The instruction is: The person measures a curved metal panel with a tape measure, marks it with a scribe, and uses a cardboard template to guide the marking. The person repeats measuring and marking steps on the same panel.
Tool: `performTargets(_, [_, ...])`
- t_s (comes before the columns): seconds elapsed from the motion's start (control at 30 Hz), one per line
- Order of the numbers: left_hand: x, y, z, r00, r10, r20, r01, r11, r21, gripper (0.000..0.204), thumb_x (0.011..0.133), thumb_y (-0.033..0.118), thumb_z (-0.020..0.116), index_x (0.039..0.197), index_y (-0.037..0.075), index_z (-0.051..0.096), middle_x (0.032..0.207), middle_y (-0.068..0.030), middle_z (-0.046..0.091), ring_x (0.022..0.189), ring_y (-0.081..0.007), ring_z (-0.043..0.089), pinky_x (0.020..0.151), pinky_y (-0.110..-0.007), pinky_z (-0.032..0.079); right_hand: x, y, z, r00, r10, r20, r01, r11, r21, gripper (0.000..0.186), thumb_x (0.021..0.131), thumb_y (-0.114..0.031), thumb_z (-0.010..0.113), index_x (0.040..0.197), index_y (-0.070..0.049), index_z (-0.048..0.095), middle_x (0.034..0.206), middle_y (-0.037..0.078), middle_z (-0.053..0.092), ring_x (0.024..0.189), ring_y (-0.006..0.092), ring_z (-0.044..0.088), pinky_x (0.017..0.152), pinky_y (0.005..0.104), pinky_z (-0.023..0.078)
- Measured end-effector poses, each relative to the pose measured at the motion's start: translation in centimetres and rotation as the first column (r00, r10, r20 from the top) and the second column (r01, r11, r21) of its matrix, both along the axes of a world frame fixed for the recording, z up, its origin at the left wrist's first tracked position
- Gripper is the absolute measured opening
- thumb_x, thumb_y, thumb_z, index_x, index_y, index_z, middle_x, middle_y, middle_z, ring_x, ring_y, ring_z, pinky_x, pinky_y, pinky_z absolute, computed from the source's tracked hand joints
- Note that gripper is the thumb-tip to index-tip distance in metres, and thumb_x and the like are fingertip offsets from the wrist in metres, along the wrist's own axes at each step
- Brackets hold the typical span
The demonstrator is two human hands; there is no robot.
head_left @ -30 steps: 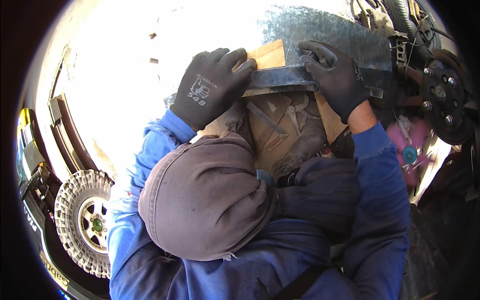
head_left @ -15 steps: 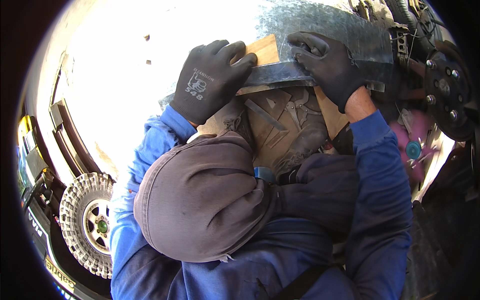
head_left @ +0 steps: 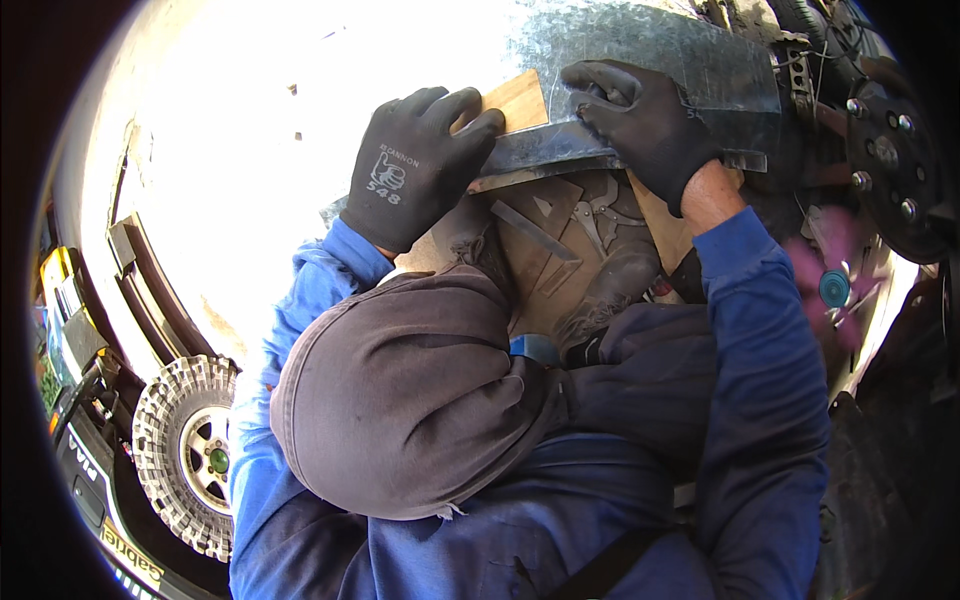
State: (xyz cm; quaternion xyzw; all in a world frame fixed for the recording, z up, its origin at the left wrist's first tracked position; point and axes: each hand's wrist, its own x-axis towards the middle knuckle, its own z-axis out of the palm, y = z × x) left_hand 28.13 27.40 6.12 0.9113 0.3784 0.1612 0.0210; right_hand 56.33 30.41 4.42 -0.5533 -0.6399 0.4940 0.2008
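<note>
My left hand [head_left: 415, 165], in a dark glove, grips the front edge of a galvanized metal sheet [head_left: 650, 45] beside a small tan board [head_left: 517, 100] lying on it. My right hand [head_left: 640, 125], also gloved, is closed at the same bent edge [head_left: 550, 142], right of the board, around something small and dark that I cannot make out. Under the sheet, locking pliers [head_left: 598, 225], a flat metal bar [head_left: 530, 230] and a boot [head_left: 615, 280] lie or rest on brown boarding. Both hands' fingertips are partly hidden.
A treaded tyre [head_left: 172, 452] and dark rails [head_left: 155, 285] are at left. A wheel hub [head_left: 885, 150] with studs, cables and a pink fan-like object [head_left: 820, 320] with a teal centre are at right. A capped head [head_left: 410, 390] fills the lower middle.
Both hands, the board and the sheet appear slightly higher and further left in the picture. The grips look much the same.
</note>
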Motion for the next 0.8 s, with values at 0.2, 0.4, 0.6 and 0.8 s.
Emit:
performTargets(0.2, [-0.1,-0.2,0.0,0.999,0.022,-0.044,-0.024,0.999,-0.031,0.028,0.089,0.017,0.077,0.117,0.017,0.071,0.114,-0.0037,0.072,0.097,-0.0263,0.071,0.075,-0.043,0.056,0.0,0.0,-0.1,0.999,0.007,0.039,-0.007,1.000,-0.012,0.041,0.103,-0.003,0.074,0.143,0.000,0.073,0.139,0.013,0.078,0.128,0.0159,0.072,0.114,0.0328,0.057])
performTargets(0.4, [-0.3,-0.6,0.3,0.993,0.049,-0.110,-0.062,0.990,-0.124,0.033,0.094,0.020,0.076,0.127,0.021,0.074,0.127,-0.0065,0.075,0.114,-0.0323,0.074,0.089,-0.047,0.058,-0.1,0.1,-0.3,1.000,0.001,0.019,0.000,1.000,-0.015,0.040,0.104,-0.006,0.074,0.143,0.000,0.073,0.139,0.013,0.078,0.127,0.0159,0.072,0.113,0.0327,0.057])
performTargets(0.6, [-0.3,-0.5,0.2,0.993,0.045,-0.108,-0.058,0.992,-0.116,0.033,0.095,0.022,0.077,0.127,0.021,0.075,0.127,-0.0071,0.076,0.114,-0.0324,0.073,0.090,-0.047,0.058,-0.1,-0.2,-1.1,0.997,-0.032,-0.074,0.030,0.999,-0.028,0.044,0.103,-0.024,0.079,0.141,-0.003,0.074,0.131,0.015,0.080,0.117,0.0239,0.077,0.105,0.0372,0.060])
performTargets(0.8, [-0.2,-0.4,0.1,0.997,0.034,-0.075,-0.040,0.997,-0.073,0.029,0.092,0.021,0.078,0.121,0.019,0.073,0.120,-0.0047,0.074,0.104,-0.0289,0.072,0.082,-0.045,0.057,-1.9,0.4,-1.2,0.942,-0.010,0.336,-0.032,0.992,0.119,0.058,0.095,-0.051,0.084,0.133,-0.009,0.074,0.127,0.016,0.080,0.118,0.0354,0.078,0.103,0.0473,0.061])
